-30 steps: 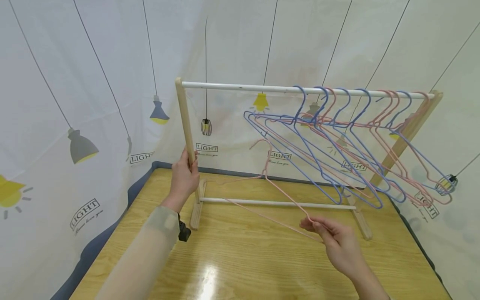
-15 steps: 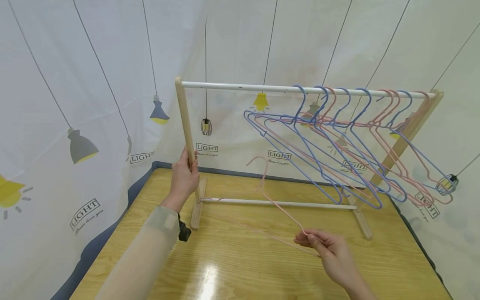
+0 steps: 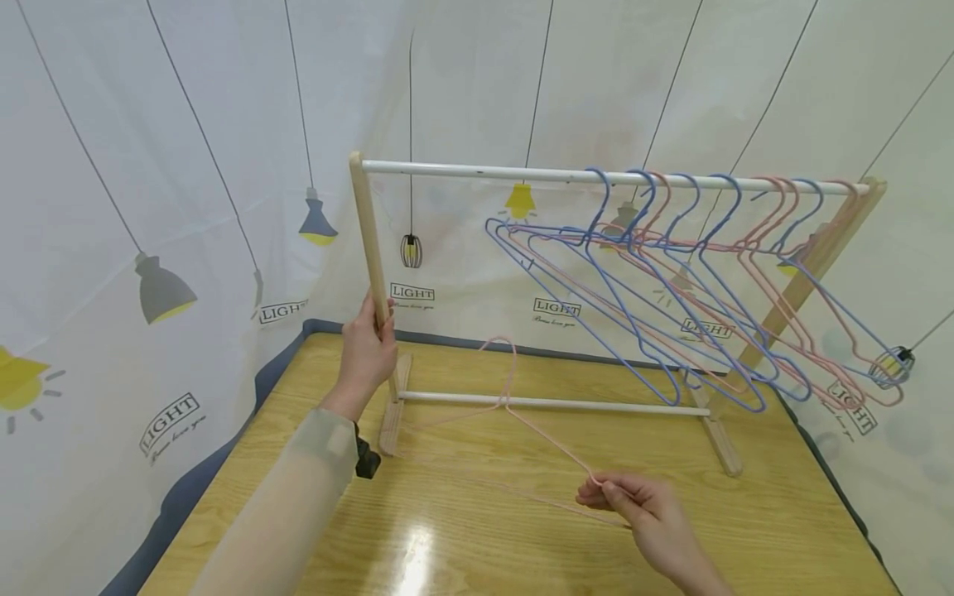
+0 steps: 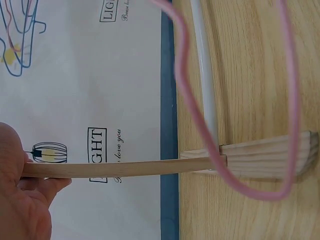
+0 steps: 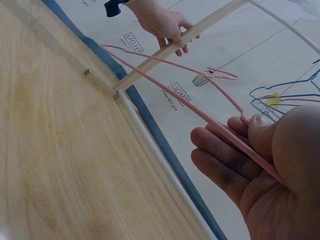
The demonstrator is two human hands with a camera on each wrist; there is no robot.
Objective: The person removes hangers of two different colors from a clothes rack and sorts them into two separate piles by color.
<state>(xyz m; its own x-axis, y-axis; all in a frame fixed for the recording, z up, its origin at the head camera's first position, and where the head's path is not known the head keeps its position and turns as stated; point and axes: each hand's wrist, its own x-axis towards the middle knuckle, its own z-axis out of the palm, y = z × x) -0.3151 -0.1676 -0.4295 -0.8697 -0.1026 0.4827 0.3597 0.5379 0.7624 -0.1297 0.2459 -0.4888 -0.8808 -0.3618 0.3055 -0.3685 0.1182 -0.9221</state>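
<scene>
A small garment rack with a white top rail [image 3: 477,171] stands on the table. My left hand [image 3: 368,348] grips its left wooden post [image 3: 368,240], fingers wrapped round it about halfway down. In front of the rack, my right hand [image 3: 644,517] pinches a pink clothes hanger [image 3: 547,439] near its right shoulder corner, between thumb and fingers. The hanger's hook points up and its far end reaches toward the left post. In the right wrist view, the lower bar of the pink hanger [image 5: 200,112] runs across my palm.
Several blue and pink hangers [image 3: 633,290] hang crowded along the right half of the rail. A white lower bar [image 3: 537,403] joins the rack's wooden feet. Behind the wooden table [image 3: 477,538] hangs a white cloth [image 3: 462,83] printed with lamps.
My right hand has lowered the pink hanger and brought it slightly left and closer, its hook sinking from below the hung hangers to near the lower bar. My left hand stays on the post.
</scene>
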